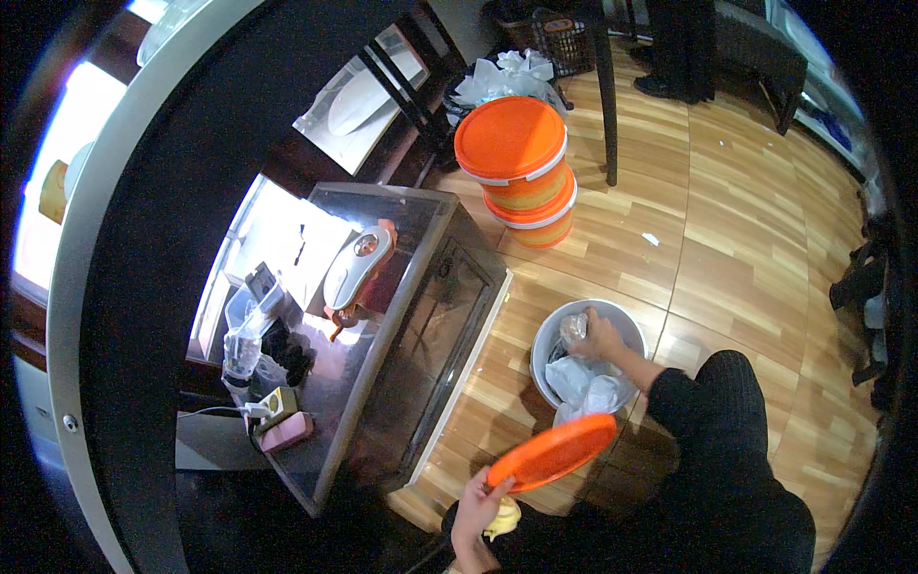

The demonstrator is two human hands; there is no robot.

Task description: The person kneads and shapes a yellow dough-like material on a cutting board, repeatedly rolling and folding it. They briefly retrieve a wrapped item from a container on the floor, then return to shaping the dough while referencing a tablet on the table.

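My left hand [472, 509] grips the edge of a round orange lid [555, 453], which is tilted beside a pale grey bucket [628, 323] on the floor. Below that hand sits a small pale-yellow object [504, 518] whose kind I cannot make out. My right hand [601, 337] reaches inside the bucket, its fingers closed on a crinkled clear plastic packet [573, 329]. White and translucent plastic bags [579, 383] fill the bucket and bulge over its near rim.
Two stacked buckets with orange lids [512, 139] stand ahead, before a bag-lined bin [507, 78]. To the left, a dark low cabinet [421, 320] carries a white-and-orange device [360, 268], a power adapter [277, 407] and a pink box [287, 432]. A person's dark-clad legs [681, 48] stand far off.
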